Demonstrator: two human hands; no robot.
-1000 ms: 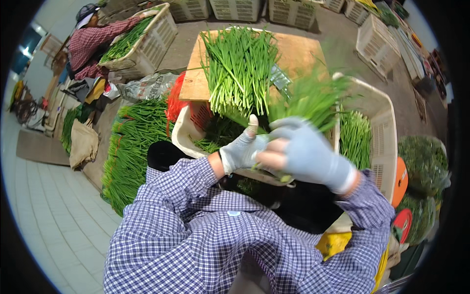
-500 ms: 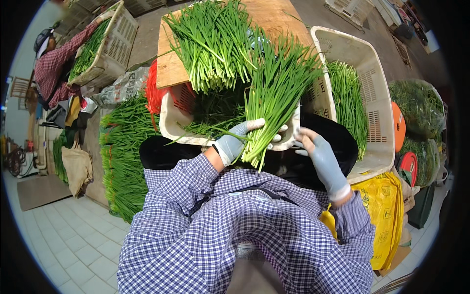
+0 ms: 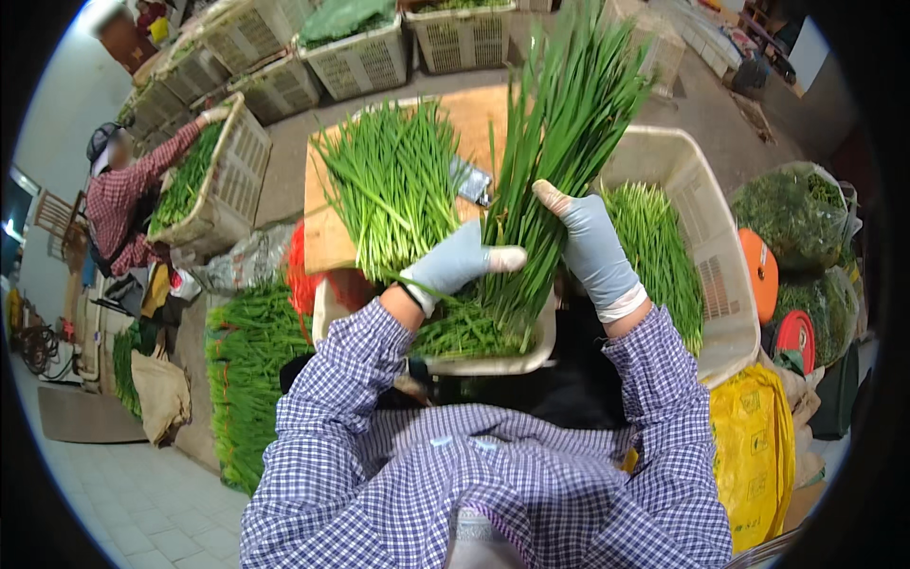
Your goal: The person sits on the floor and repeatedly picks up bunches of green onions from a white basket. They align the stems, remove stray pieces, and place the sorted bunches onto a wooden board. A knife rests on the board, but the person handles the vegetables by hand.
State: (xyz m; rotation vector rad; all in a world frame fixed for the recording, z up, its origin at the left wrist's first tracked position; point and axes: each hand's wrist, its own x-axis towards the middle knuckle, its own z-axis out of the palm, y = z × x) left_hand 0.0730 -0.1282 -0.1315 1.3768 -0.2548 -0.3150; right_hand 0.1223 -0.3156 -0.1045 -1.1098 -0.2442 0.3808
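Observation:
Between my two gloved hands stands a bunch of garlic chives (image 3: 569, 123), tips up and away from me. My left hand (image 3: 457, 264) grips its lower left side with the thumb across the stalks. Higher on the right, my right hand (image 3: 592, 245) is wrapped round it, thumb over the front. Under the bunch sits a white crate (image 3: 517, 364) holding loose trimmings. Behind that crate lies a wooden board (image 3: 327, 242), with a pile of garlic chives (image 3: 393, 190) and a small grey packet (image 3: 470, 180) on it.
To the right, a tall white crate (image 3: 725, 275) contains more garlic chives. Banded bundles (image 3: 251, 379) are stacked at my left beside red netting (image 3: 300, 275). A yellow sack (image 3: 754, 455) lies at lower right. At far left, a person (image 3: 133, 194) reaches into another crate (image 3: 232, 180).
The bunch has gone up and away from me. My right hand, apart from it before, now grips its right side. My head view has tilted up, showing more crates at the back.

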